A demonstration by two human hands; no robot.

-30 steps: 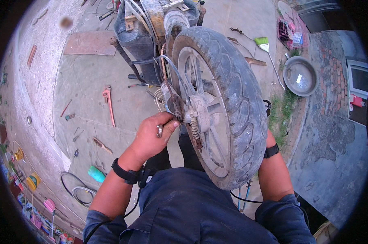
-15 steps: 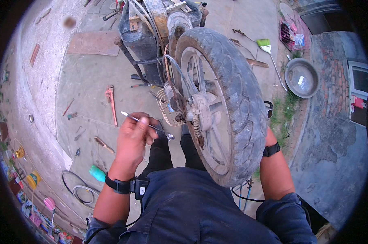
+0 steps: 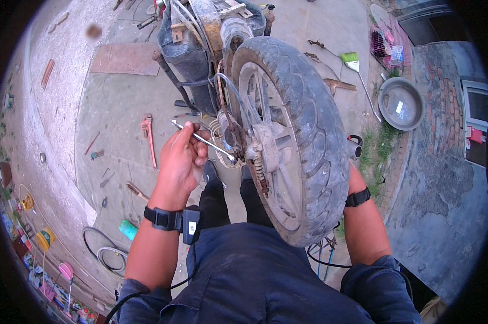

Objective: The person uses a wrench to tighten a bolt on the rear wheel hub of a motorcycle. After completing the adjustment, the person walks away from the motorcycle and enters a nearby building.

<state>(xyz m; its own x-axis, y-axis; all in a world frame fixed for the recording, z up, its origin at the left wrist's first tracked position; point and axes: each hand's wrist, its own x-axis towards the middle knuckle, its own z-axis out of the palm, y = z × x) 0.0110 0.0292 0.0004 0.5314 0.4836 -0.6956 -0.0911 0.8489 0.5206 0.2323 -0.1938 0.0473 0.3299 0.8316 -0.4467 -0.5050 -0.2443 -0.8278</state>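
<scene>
A worn motorcycle wheel point(image 3: 322, 140) with a dusty black tyre and spoked grey rim stands upright in front of me. My left hand point(image 3: 180, 159), to its left, is closed round a slim silver wrench point(image 3: 214, 146). The wrench slants down to the right. Its lower end is by the axle end next to the hub point(image 3: 271, 147); whether they touch I cannot tell. Below the axle sits a rusty coil spring point(image 3: 259, 168) on a rod. My right hand point(image 3: 356, 181) is behind the tyre's right side, its fingers hidden.
Beyond the wheel is the muddy vehicle body point(image 3: 192, 43). A red pipe wrench point(image 3: 149, 137), a wire brush point(image 3: 137, 191) and a green bottle point(image 3: 128, 230) lie on the ground at left. At right are a broom point(image 3: 350, 62), a grey basin point(image 3: 400, 103) and a wall point(image 3: 432, 205).
My left hand has moved up and right, bringing the wrench's lower end close to the axle. The right arm stays almost where it was behind the tyre.
</scene>
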